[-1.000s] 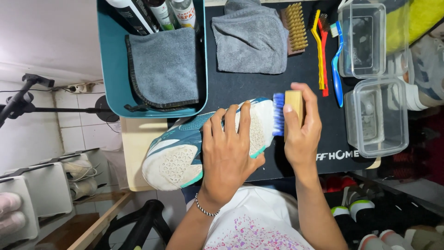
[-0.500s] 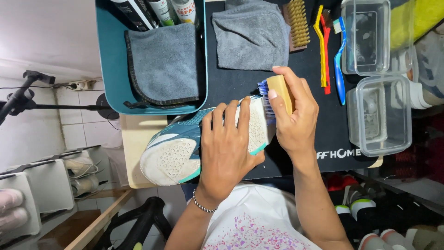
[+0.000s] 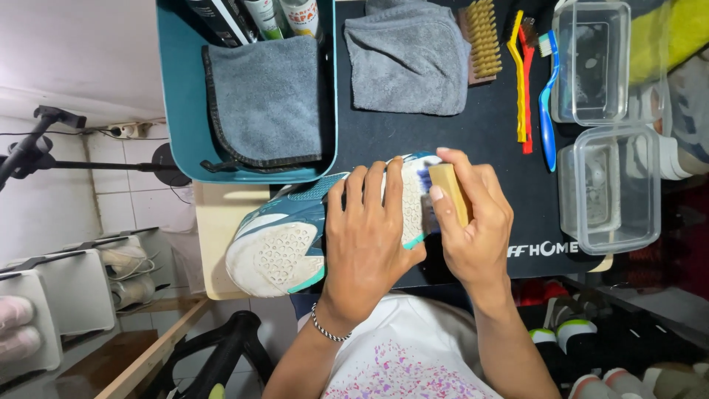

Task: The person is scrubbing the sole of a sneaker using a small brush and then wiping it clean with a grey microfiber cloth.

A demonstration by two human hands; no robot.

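Observation:
A teal and white sneaker (image 3: 284, 240) lies sole-up across the black mat (image 3: 487, 140) and the table's front edge. My left hand (image 3: 369, 236) grips it over the middle of the sole. My right hand (image 3: 476, 222) holds a wooden-backed brush (image 3: 449, 193) with blue bristles pressed against the toe end of the sole.
A teal tray (image 3: 173, 89) at the back left holds a grey cloth (image 3: 266, 100) and bottles. A second grey cloth (image 3: 410, 63), a bristle brush (image 3: 484, 33), yellow, red and blue small brushes (image 3: 528, 81) and two clear plastic boxes (image 3: 609, 188) lie on the mat.
The brush in my right hand has moved back and forth along the toe end of the sole. My left hand stays on the shoe, which shifted slightly.

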